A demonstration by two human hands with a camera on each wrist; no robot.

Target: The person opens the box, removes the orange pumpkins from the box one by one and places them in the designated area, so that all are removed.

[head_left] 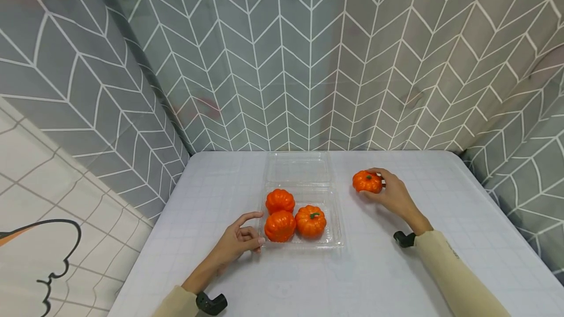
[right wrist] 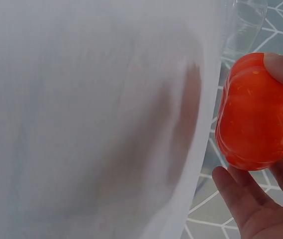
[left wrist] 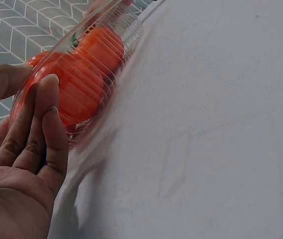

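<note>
Three orange toy pumpkins, one with a green stem (head_left: pixel 311 221), sit in a clear plastic clamshell box (head_left: pixel 336 219) whose lid (head_left: pixel 298 169) lies folded back. My left hand (head_left: pixel 235 238) is at the box's left side, fingers loosely bent and fingertips against or very near its wall. The left wrist view shows these fingers (left wrist: pixel 47 99) in front of the clear wall. My right hand (head_left: pixel 392 194) grips another orange pumpkin (head_left: pixel 365 181) to the right of the box. In the right wrist view that pumpkin (right wrist: pixel 258 114) sits between thumb and fingers, apparently raised, with a shadow below.
Everything stands on a white-covered table (head_left: pixel 304 278). Grey curtains (head_left: pixel 308 62) with white chevron lines rise behind and at both sides. A white grid-patterned sheet (head_left: pixel 66 199) hangs at the left. A black wrist device (head_left: pixel 211 303) is on each forearm.
</note>
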